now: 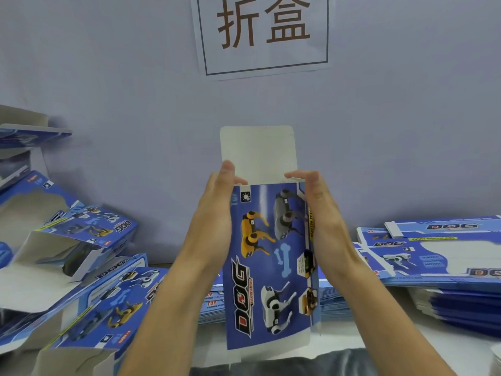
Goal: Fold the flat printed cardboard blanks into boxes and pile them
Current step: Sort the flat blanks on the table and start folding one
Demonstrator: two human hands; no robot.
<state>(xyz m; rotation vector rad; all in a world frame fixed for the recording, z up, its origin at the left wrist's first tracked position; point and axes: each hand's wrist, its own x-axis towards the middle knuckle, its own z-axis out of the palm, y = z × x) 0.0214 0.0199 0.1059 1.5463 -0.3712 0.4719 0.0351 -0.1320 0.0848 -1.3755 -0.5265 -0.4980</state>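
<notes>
A blue printed cardboard blank (271, 256) with robot dogs and the word DOG stands upright in front of me, its plain white top flap (257, 150) pointing up. My left hand (214, 213) presses flat against its left edge with straight fingers. My right hand (322, 213) presses its right edge the same way. The blank is squeezed between both palms. A pile of folded blue boxes (81, 280) lies at the left. A stack of flat blanks (439, 256) lies at the right.
A grey-blue wall stands close behind, with a white paper sign (264, 33) bearing two large characters. More flat blanks (333, 299) are stacked on the white table behind the held one. The table's front edge is near my lap.
</notes>
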